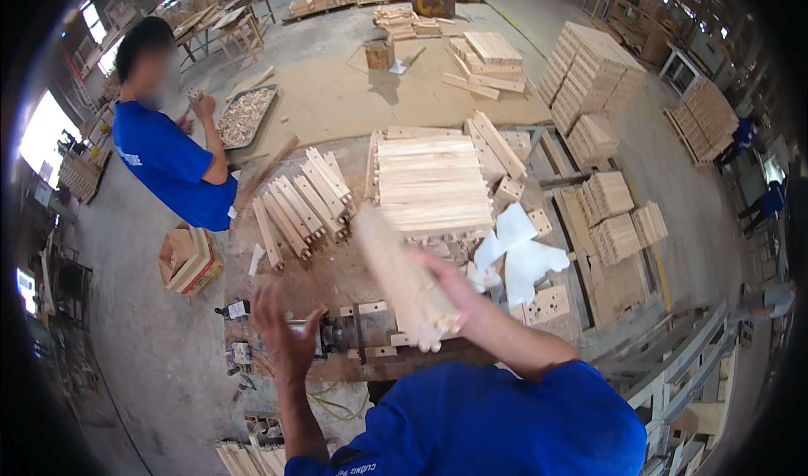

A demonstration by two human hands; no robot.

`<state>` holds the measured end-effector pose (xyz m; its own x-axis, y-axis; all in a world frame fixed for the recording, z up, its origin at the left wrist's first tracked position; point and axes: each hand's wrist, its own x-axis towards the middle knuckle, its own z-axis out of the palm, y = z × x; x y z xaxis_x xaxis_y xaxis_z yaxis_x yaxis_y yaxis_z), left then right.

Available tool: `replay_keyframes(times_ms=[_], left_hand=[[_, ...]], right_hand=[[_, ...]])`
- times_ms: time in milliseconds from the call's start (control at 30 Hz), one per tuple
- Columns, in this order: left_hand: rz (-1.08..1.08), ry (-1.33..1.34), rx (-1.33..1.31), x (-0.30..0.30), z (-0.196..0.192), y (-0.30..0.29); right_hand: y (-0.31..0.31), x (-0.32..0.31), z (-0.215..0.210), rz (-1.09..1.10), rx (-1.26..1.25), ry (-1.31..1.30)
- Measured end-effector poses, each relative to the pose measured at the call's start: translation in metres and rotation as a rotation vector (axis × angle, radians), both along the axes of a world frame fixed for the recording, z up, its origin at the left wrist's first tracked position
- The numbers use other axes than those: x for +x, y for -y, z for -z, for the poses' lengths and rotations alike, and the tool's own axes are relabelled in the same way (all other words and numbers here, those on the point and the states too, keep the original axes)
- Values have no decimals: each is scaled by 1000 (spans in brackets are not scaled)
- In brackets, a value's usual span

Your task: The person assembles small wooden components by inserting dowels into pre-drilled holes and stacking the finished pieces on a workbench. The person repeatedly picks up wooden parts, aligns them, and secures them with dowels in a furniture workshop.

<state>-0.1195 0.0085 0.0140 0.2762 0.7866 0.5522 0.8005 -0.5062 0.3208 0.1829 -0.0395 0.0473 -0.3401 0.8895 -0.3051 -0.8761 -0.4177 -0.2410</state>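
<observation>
My right hand (454, 289) grips a pale wooden piece (404, 278), blurred by motion, with short round dowels sticking out of its near end. The piece is held slantwise above the workbench (324, 287). Fingers apart and holding nothing, my left hand (288, 331) is raised over the bench's near left part, beside a clamp-like metal fixture (328, 337). Beyond it, several doweled wooden strips (303, 202) lie side by side. A flat stack of doweled wooden pieces (431, 181) sits at the bench's far middle.
White sheets (522, 253) and a drilled wooden block (547, 305) lie at the bench's right. A co-worker in blue (172, 160) stands at the far left by a tray of small wooden parts (248, 116). A cardboard box (192, 261) is on the floor; wood stacks (589, 76) rise at right.
</observation>
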Motion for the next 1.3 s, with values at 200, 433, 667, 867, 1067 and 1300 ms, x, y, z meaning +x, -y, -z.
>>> replay_keyframes(times_ms=[200,433,667,867,1067,1300], left_hand=[[622,-67,71,49,-19,-9],[637,-34,-323,57,-8,3],[475,254,-721,30,36,23],[385,477,-1059,27,27,28],[422,497,-1129,19,36,25],[561,502,-1150,35,25,24]], right_hand=[[50,-67,35,-309,-196,-500],[68,3,95,-430,103,333],[52,58,149,-409,437,2203],[40,27,185,-575,741,2477],[18,50,129,-86,547,1595],[-14,48,-43,499,1073,1515]])
